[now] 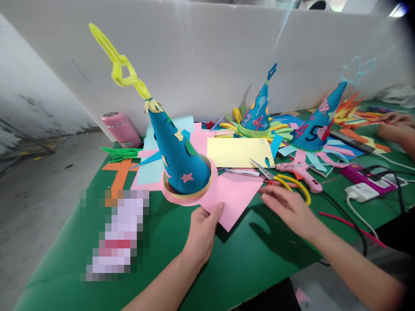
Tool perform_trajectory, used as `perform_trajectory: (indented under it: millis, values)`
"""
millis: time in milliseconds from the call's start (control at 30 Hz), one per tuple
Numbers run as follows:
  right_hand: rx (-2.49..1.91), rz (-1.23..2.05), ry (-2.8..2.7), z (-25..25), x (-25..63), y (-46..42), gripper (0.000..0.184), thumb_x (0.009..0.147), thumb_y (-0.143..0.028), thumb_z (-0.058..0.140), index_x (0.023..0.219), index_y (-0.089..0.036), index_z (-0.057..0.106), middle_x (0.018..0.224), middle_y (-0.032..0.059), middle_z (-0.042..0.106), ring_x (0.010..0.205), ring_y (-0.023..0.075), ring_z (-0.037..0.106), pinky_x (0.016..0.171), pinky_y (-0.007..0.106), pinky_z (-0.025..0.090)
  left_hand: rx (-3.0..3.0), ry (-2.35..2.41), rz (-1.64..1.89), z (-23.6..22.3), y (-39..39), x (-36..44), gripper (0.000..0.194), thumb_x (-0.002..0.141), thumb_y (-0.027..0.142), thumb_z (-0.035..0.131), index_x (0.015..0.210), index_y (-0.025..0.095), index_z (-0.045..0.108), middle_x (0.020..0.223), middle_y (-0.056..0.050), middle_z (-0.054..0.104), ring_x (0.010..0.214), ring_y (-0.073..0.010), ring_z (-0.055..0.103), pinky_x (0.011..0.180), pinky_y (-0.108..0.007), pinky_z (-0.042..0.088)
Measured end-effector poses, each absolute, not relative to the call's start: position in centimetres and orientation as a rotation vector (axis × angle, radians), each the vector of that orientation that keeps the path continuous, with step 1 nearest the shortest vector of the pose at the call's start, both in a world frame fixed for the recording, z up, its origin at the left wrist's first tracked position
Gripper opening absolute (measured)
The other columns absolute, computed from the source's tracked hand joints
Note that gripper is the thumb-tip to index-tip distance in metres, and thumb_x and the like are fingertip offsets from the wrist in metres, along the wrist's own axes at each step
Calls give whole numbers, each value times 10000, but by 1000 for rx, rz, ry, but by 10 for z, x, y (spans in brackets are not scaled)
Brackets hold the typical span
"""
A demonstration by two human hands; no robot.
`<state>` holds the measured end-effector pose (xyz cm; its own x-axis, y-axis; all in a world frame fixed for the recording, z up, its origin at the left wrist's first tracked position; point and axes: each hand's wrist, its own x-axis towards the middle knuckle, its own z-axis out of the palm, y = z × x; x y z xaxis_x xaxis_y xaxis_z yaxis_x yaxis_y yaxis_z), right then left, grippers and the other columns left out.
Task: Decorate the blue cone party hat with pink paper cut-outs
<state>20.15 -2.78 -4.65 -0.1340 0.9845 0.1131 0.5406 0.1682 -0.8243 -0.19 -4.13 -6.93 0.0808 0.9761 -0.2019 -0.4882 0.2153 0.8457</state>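
Note:
My left hand (204,229) pinches the near edge of a pink paper sheet (236,196) between thumb and fingers. A blue paper cone hat (183,160) sits at the sheet's left side, tilted, with a pink paper brim, star stickers and a yellow pipe-cleaner shape (125,71) on top. Whether the brim and the sheet are one piece, I cannot tell. My right hand (288,209) hovers at the sheet's right corner, fingers stretched out and holding nothing. Just beyond its fingertips lie scissors (269,172) with yellow handles.
Two more blue cone hats (257,110) stand behind. A pink glue gun (303,172), a purple power strip (369,177) and cables lie on the right. A co-worker's hands (397,127) are at far right. A pink bottle (121,129) and a blurred-out item (119,235) are on the left.

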Motion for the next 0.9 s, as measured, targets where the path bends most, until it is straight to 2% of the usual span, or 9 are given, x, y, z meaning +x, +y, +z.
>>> perform_trajectory:
  millis: [33, 100, 167, 233, 367, 500, 667, 800, 900]
  values:
    - [-1366, 984, -1710, -48, 189, -30, 215, 792, -360, 498, 902, -190, 572, 807, 35, 611, 736, 179, 569, 587, 259, 448, 685, 896, 1247, -69, -41, -1, 234, 752, 217, 609, 965, 128, 645, 875, -75, 675, 814, -185, 593, 745, -305, 443]
    - [-1250, 1150, -1570, -53, 166, -31, 185, 782, -357, 519, 800, -177, 555, 681, 3, 558, 617, 140, 514, 517, 238, 401, 703, 884, 1248, -68, -40, -1, 234, 758, 216, 601, 972, 131, 639, 880, -74, 672, 807, -182, 589, 744, -305, 440]
    - [-1241, 1169, -1392, -57, 151, -28, 224, 756, -351, 555, 641, -163, 519, 550, -34, 467, 505, 99, 417, 453, 219, 332, 749, 879, 1228, -68, -40, -1, 222, 766, 218, 588, 970, 143, 633, 877, -64, 668, 788, -171, 584, 743, -301, 434]
    - [-1233, 1158, -1244, -60, 145, -22, 264, 721, -340, 597, 564, -155, 494, 494, -52, 413, 467, 80, 356, 430, 212, 288, 836, 896, 1181, -67, -40, -3, 164, 772, 225, 575, 895, 141, 646, 806, -50, 666, 729, -150, 575, 717, -278, 429]
    - [-1203, 1098, -1074, -60, 148, -13, 220, 711, -335, 613, 627, -147, 537, 497, -53, 431, 477, 81, 370, 444, 213, 285, 1084, 1033, 1007, -62, -42, -6, 211, 779, 281, 548, 671, 116, 621, 588, -20, 599, 543, -108, 517, 561, -221, 405]
    - [-1191, 1061, -985, -60, 152, -9, 235, 716, -326, 619, 596, -149, 521, 483, -48, 445, 472, 80, 385, 449, 218, 293, 1207, 1151, 925, -59, -44, -5, 230, 781, 315, 519, 659, 132, 590, 511, 16, 523, 475, -95, 466, 479, -200, 363]
    - [-1141, 1084, -892, -61, 150, -7, 209, 706, -313, 638, 632, -152, 528, 493, -49, 460, 458, 73, 381, 431, 213, 291, 1462, 1223, 827, -62, -50, -1, 253, 784, 263, 504, 577, 143, 588, 508, 11, 513, 486, -100, 466, 492, -205, 351]
    - [-1109, 1106, -835, -60, 150, -6, 189, 704, -303, 645, 661, -153, 538, 509, -49, 468, 466, 70, 389, 436, 207, 299, 1583, 1186, 774, -61, -58, 7, 175, 757, 214, 534, 629, 144, 631, 574, -12, 570, 556, -123, 516, 549, -217, 368]
    - [-1105, 1122, -801, -59, 153, -6, 173, 695, -296, 654, 704, -154, 556, 524, -49, 479, 471, 69, 392, 441, 204, 303, 1599, 1215, 763, -58, -61, 11, 196, 781, 227, 501, 609, 155, 562, 563, 4, 524, 550, -117, 473, 537, -219, 342]
